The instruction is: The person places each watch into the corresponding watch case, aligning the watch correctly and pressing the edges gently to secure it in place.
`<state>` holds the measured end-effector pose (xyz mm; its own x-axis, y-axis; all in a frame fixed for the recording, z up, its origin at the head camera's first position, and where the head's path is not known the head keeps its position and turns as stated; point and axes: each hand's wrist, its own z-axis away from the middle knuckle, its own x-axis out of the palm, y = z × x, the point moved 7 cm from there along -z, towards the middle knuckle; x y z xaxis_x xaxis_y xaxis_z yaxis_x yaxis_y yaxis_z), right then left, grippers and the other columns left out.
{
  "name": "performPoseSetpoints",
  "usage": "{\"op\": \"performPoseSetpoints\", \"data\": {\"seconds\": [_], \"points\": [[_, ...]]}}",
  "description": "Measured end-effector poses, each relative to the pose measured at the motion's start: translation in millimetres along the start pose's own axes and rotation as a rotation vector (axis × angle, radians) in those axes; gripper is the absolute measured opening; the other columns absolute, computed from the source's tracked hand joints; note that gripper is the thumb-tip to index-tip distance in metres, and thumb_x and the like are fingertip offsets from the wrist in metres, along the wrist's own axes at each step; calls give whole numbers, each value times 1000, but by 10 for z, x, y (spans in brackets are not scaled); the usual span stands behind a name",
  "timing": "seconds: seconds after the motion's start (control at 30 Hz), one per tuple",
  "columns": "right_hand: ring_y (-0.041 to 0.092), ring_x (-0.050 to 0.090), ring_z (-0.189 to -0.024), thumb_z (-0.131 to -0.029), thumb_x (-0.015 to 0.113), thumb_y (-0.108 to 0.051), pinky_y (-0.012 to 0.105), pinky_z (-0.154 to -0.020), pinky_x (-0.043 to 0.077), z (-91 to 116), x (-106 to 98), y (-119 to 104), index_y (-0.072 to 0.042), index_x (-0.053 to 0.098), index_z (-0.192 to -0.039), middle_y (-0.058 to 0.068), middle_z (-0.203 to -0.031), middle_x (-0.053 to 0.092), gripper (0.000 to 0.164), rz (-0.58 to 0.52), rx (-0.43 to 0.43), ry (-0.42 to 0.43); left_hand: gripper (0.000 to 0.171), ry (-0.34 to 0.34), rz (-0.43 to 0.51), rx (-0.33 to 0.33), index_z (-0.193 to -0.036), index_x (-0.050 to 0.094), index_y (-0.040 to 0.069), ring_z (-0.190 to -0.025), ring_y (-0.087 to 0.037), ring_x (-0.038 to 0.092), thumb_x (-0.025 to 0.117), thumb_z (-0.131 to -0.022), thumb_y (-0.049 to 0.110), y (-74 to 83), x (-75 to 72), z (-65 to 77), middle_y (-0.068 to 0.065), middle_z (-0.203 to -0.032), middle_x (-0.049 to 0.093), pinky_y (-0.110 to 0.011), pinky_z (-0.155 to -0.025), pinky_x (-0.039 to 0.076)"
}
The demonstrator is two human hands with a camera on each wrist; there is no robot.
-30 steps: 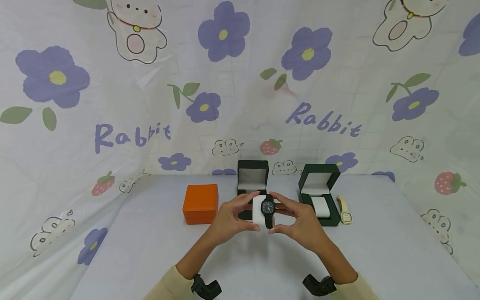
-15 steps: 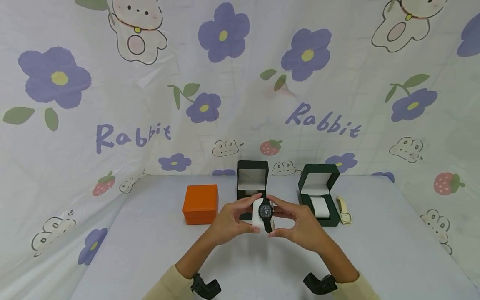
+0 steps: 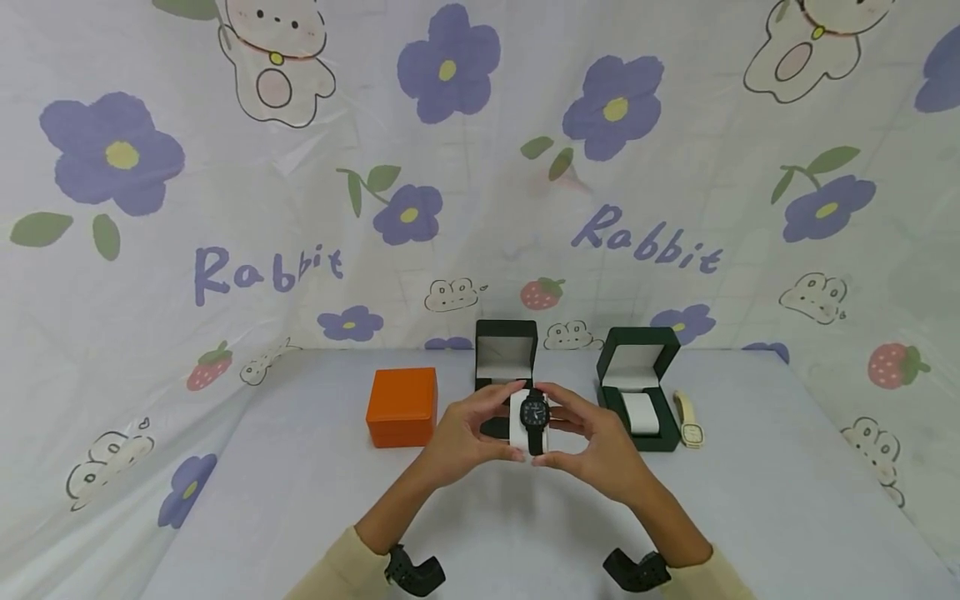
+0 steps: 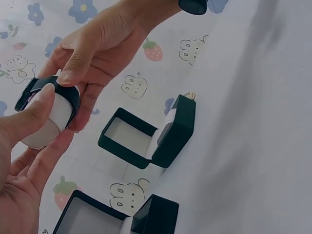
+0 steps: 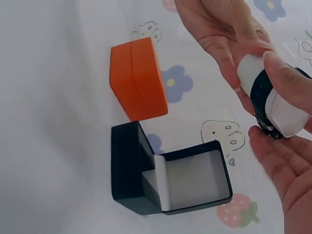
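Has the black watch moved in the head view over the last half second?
Yes, slightly: the black watch sits a little higher in the head view, judged against the orange box.

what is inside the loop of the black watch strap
The strap of the black watch wraps around a white cushion, held in the left hand and right hand. The watch's back is covered, so it cannot be seen.

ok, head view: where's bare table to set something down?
Bare: table left of the orange box, right of the gold watch, between the forearms. Crowded: left hand, right hand, black watch and cushion before the black box; green box beside gold watch.
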<state>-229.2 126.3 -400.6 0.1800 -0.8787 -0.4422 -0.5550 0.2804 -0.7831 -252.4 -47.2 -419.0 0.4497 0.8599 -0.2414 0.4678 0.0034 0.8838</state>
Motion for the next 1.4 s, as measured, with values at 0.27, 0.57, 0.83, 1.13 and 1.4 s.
{"op": "performPoseSetpoints", "data": {"seconds": [0.27, 0.57, 0.83, 1.13, 1.4], "points": [[20, 67, -117, -83, 85, -14, 41, -91, 59, -31, 10, -18, -17, 53, -148, 2, -144, 58, 72, 8, -46, 67, 82, 9, -29, 9, -150, 52, 19, -124, -30, 60, 87, -78, 4, 23, -23, -20, -5, -142, 52, -34, -81, 62], [26, 65, -120, -83, 84, -5, 34, -94, 57, -50, 15, 14, -17, 56, -145, 8, -143, 58, 70, -115, -19, 77, 83, 20, -40, 12, -150, 53, 21, -128, -27, 55, 87, -76, 2, 24, -17, -45, -8, -141, 49, -33, -79, 62], [28, 62, -124, -82, 83, -1, 37, -97, 55, -34, 26, 91, -16, 56, -145, 9, -145, 56, 70, -210, 38, 88, 82, 9, -35, 9, -149, 54, 20, -131, -30, 52, 88, -76, 1, 53, -12, -70, -3, -139, 50, -34, -80, 62], [22, 65, -119, -85, 77, 7, 36, -92, 58, -42, 57, 106, -7, 55, -144, 17, -144, 54, 65, -311, 18, 88, 84, -21, -22, 1, -150, 52, 22, -132, -36, 51, 86, -77, 0, 56, 15, -59, -7, -144, 47, -34, -81, 62], [24, 67, -113, -86, 78, 4, 35, -88, 60, -56, 75, 98, -7, 58, -142, 16, -140, 58, 60, -314, 64, 93, 84, -7, -57, -3, -150, 52, 27, -130, -33, 53, 86, -78, 2, 40, 20, -26, 2, -143, 47, -32, -81, 61]]}}
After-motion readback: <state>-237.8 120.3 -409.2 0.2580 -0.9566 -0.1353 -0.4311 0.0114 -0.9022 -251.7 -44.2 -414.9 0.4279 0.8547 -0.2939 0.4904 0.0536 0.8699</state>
